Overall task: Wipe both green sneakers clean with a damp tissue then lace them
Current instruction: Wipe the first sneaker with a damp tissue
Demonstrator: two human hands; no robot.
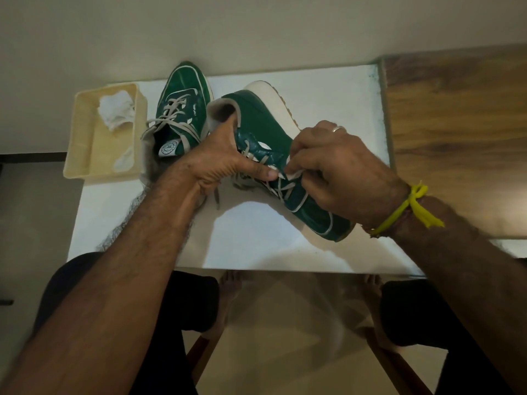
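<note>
Two green sneakers with white soles are on a white table. The far sneaker (pixel 182 109) stands upright at the back, its grey laces threaded. The near sneaker (pixel 271 129) lies tilted on its side, toe toward me at the right. My left hand (pixel 225 161) grips this sneaker at its collar and tongue, thumb pressed on the lace area. My right hand (pixel 339 169) pinches a grey lace (pixel 288 178) over the eyelets, fingertips close to my left thumb. Part of the lacing is hidden under my fingers.
A cream plastic tray (pixel 82 138) at the table's back left holds crumpled white tissue (pixel 115 109). The white table (pixel 256 240) ends at a near edge above my knees. A wooden surface (pixel 456 124) lies to the right. My bare feet show below.
</note>
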